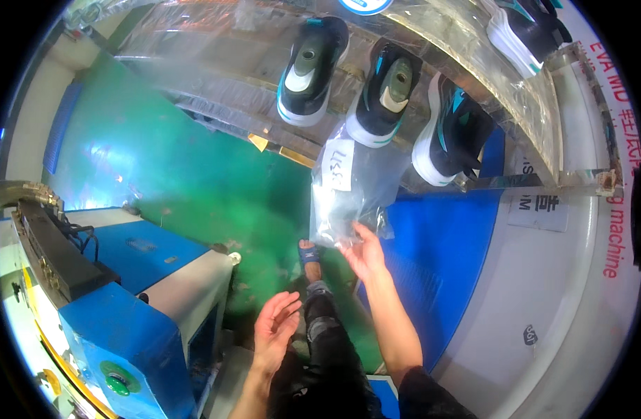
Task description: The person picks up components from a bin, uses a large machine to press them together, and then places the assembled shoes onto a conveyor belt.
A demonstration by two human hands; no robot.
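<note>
My right hand (366,257) is at the lower end of a clear plastic bag (354,199) with a white handwritten label; its thumb and fingers close on the film. The bag's upper end meets the shelf edge under the middle shoe. My left hand (275,331) is raised over my lap, fingers loosely bent and thumb apart, with nothing in it. Beyond the bag stand a left black sneaker (319,94), a middle black sneaker (373,105) and a right black sneaker (443,143), all with white soles and teal trim. Grey-green inserts show in the left and middle ones.
Film covers the shelf (230,84) holding the shoes. A higher rack (474,77) carries another sneaker (519,38). At left stands a blue and white machine (125,335) with a green button (118,383). A blue panel (439,244) and white machine housing (544,279) stand at right; the floor (216,188) is green.
</note>
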